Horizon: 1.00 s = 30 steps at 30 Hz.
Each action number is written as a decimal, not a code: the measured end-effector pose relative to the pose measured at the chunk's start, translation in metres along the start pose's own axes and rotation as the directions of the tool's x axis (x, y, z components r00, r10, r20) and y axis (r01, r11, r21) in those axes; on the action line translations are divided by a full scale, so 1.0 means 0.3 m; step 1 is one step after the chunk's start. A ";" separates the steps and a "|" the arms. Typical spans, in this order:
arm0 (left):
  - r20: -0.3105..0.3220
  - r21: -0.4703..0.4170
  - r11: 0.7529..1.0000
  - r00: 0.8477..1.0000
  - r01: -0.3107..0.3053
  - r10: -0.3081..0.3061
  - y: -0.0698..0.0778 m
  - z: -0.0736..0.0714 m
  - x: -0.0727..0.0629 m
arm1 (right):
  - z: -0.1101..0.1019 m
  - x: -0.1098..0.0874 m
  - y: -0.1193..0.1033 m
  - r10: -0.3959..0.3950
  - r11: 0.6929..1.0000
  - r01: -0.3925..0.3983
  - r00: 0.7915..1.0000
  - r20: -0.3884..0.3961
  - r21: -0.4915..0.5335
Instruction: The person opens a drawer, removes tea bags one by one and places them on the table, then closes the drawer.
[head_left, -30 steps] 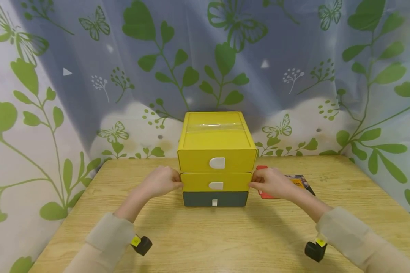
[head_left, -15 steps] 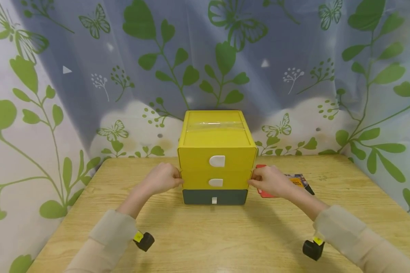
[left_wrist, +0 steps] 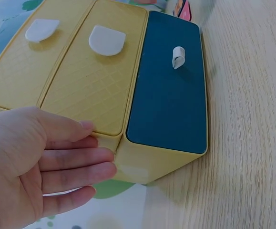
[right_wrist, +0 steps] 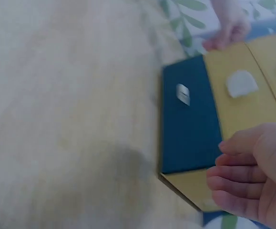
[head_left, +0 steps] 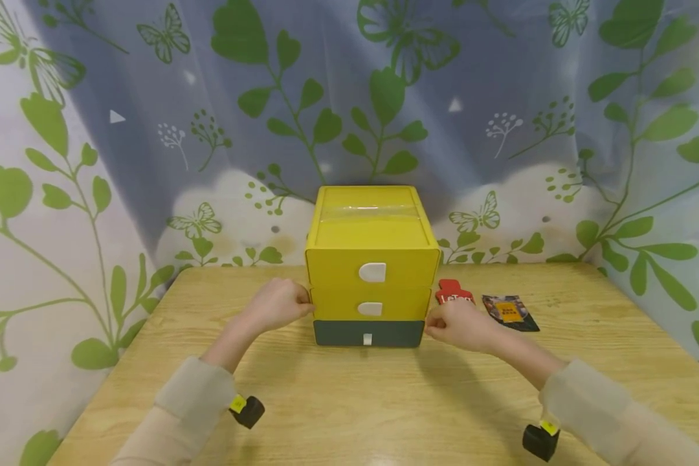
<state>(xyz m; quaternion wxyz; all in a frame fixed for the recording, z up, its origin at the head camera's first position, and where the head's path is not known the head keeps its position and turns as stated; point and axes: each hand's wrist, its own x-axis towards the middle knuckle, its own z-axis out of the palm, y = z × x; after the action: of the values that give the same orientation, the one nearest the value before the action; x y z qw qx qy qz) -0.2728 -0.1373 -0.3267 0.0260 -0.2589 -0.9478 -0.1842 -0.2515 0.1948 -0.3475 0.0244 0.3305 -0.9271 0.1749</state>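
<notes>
A yellow drawer box (head_left: 378, 234) stands by the back edge of the bench (head_left: 338, 408)

The drawer box is near the middle of the bench's back edge. It has a yellow top drawer (head_left: 334, 272), a yellow middle drawer (head_left: 339, 304) and a dark blue-green bottom drawer (head_left: 338, 333). Each one has a little white handle on its front. A strip of clear tape (head_left: 373, 211) goes across the top of the box.

The left hand (head_left: 275, 304) is on the side of the box that faces the bench's left edge. Its fingers are nearly straight and hold nothing. The fingertips are right at the box, by the middle drawer.

The right hand (head_left: 465, 327) is on the other side, a bit lower, by the bottom drawer. Its fingers are loose, with the thumb apart, and hold nothing. I cannot tell if they touch the box.

Past the right hand, toward the bench's back right corner, lie a red thing with white letters (head_left: 451, 286) and a dark packet (head_left: 509, 312) with an orange patch. The right hand hides part of the red thing.
</notes>
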 end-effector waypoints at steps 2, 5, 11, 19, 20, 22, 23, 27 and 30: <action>0.011 0.004 1.000 1.000 0.007 -0.007 0.000 0.001 0.003 | 0.021 -0.004 -0.013 -0.068 0.998 0.068 0.997 0.036 -0.011; 0.021 0.002 1.000 1.000 0.020 -0.020 -0.001 0.003 0.004 | 0.053 0.002 -0.046 -0.139 0.990 0.141 0.989 0.043 -0.032; 0.028 -0.014 1.000 1.000 -0.001 0.002 -0.004 0.001 0.004 | 0.111 0.053 -0.119 -0.208 0.969 0.205 0.978 -0.011 -0.135; 0.043 -0.015 0.999 0.998 -0.034 0.035 -0.005 -0.002 0.003 | 0.196 0.114 -0.172 -0.297 0.890 0.243 0.951 -0.084 -0.386; 0.043 -0.016 0.999 0.998 -0.035 0.036 -0.006 -0.002 0.003 | 0.205 0.119 -0.174 -0.321 0.865 0.252 0.943 -0.092 -0.433; 0.048 -0.023 0.999 0.998 -0.032 0.033 -0.006 -0.001 0.001 | 0.225 0.129 -0.175 -0.369 0.808 0.261 0.923 -0.108 -0.529; 0.050 -0.024 0.999 0.998 -0.033 0.034 -0.007 0.000 0.000 | 0.233 0.133 -0.177 -0.395 0.779 0.265 0.912 -0.116 -0.568; 0.059 -0.035 0.999 0.998 -0.029 0.031 -0.012 0.003 -0.002 | 0.260 0.150 -0.180 -0.462 0.678 0.267 0.879 -0.115 -0.684; 0.064 -0.047 0.998 0.997 -0.032 0.035 -0.015 0.004 -0.001 | 0.270 0.158 -0.185 -0.473 0.634 0.258 0.875 -0.102 -0.729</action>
<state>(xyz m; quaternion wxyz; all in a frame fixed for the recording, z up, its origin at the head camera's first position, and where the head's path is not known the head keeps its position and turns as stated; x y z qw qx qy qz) -0.2748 -0.1407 -0.3293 -0.0078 -0.2809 -0.9392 -0.1971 -0.2482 0.0986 -0.3987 0.3143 0.4505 -0.8221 -0.1497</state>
